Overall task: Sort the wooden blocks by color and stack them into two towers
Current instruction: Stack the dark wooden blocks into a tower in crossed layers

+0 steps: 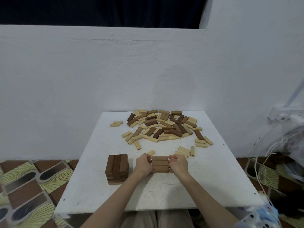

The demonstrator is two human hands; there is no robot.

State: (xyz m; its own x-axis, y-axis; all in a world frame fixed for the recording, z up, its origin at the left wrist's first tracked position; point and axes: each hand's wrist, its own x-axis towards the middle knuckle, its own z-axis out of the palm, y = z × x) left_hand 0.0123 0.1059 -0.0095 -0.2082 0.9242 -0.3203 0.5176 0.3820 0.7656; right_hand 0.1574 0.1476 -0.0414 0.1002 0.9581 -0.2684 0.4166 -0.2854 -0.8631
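While both hands pressed in from the ends, the left hand (143, 164) and right hand (178, 163) held a row of three mid-brown wooden blocks (160, 163), at three o'clock of the dark brown block tower (117, 168). Light, stiff and smooth, the blocks probably needed steady end pressure, or the middle one could slip.

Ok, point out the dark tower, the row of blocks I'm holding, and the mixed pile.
dark tower (117, 163): head view, top face.
row of blocks (160, 163): head view, middle block.
mixed pile (164, 127): head view, centre.

Bare table (189, 191) lying open toward the near edge; dark tower (117, 168) standing left, mixed block pile (162, 125) crowding the far side.
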